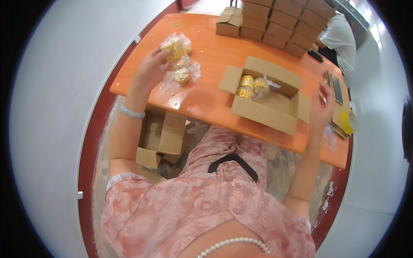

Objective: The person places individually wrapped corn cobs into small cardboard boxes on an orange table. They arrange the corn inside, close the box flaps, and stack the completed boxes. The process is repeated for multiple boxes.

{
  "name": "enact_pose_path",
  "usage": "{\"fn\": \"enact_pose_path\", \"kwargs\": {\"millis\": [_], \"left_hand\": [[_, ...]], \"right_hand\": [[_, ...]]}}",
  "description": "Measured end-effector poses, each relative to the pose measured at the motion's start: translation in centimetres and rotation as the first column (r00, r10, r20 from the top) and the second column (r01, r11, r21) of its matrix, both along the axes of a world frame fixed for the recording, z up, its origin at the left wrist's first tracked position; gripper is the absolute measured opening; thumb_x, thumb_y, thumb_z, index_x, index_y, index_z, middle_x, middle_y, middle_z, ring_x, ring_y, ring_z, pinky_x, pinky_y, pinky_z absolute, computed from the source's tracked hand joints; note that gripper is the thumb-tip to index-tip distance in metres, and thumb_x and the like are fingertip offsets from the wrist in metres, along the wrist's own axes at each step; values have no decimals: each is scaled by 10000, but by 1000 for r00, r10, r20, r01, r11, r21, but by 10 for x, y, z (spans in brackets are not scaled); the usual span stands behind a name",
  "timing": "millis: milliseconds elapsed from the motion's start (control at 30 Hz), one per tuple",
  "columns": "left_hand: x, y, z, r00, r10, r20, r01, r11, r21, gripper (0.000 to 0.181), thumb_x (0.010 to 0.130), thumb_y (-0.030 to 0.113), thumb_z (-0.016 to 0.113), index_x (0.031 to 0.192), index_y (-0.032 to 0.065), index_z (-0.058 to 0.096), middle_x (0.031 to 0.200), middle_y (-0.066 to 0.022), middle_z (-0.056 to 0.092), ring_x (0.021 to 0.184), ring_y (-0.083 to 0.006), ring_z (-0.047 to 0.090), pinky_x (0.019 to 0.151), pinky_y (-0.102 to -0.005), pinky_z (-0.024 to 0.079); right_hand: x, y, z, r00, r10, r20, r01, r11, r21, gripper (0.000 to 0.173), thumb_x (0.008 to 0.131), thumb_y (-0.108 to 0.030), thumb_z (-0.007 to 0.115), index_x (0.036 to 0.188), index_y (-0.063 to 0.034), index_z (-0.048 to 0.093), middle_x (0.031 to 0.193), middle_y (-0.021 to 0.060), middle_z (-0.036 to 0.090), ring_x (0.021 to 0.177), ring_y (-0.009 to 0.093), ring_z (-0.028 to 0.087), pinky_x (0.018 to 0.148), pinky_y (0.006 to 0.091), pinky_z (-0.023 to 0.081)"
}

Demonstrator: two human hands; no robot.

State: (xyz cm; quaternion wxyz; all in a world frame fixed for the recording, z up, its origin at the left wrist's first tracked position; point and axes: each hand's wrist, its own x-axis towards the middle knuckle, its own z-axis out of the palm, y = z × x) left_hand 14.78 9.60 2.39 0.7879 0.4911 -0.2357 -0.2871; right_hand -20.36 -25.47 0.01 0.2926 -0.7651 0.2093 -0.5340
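My left hand (156,66) is at the far left of the orange table, its fingers on a plastic-wrapped bundle of corn cob pieces (174,50). Just below that bundle lies another wrapped corn piece (181,75) in crumpled clear film. An open cardboard box (264,114) stands on the right half of the table, with several yellow corn pieces (247,81) in clear wrap at its left end. My right hand (322,103), slightly blurred, is raised just right of this box, fingers apart and holding nothing visible.
Stacked cardboard boxes (280,25) stand along the far edge. A person in a white shirt (342,38) sits behind them. Yellow tape (348,121), flat cardboard (342,93) and a dark phone-like object (337,89) are at the right edge. Another open box (172,132) lies below the table at left.
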Motion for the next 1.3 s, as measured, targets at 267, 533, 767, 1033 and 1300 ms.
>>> {"fn": "enact_pose_path", "kwargs": {"millis": [267,533,767,1033,1300], "left_hand": [[-133,-89,3,960,-256,111,256,967,17,506,933,119,682,1372,-46,491,1233,-92,621,1100,-146,616,848,-258,544],[-148,-123,-6,913,-352,206,311,928,205,494,952,202,688,1365,-9,518,1188,-78,624,1035,-134,594,759,-275,500],[-150,-111,-30,228,-184,956,-350,901,256,348,909,200,699,1221,48,665,1183,-142,643,1159,-368,558,1005,-436,455],[-165,-122,-42,0,-331,944,-489,823,289,347,957,296,619,1191,47,682,1244,-174,634,1241,-430,500,1056,-490,415],[-154,-141,-51,112,-376,920,-392,834,388,284,971,262,593,1111,27,672,1293,-192,626,1245,-453,495,1071,-493,404]], "right_hand": [[51,116,64,911,305,-280,-392,851,-349,592,761,-148,802,1314,-90,597,1243,168,636,1142,377,579,1005,448,466],[49,76,59,844,269,-464,-431,856,-286,537,767,-222,805,1251,-57,641,1080,162,693,1080,344,602,932,428,488],[36,35,34,627,409,-663,-305,912,273,525,812,-234,805,1277,-59,633,1116,122,659,962,206,635,813,328,527],[60,21,-32,575,465,-673,-388,879,277,445,785,-159,809,1166,-10,633,1098,125,636,967,203,638,828,307,531],[70,29,-38,642,442,-626,-262,894,363,431,713,-132,852,1074,-6,655,1039,83,668,906,152,644,811,294,556]]}}
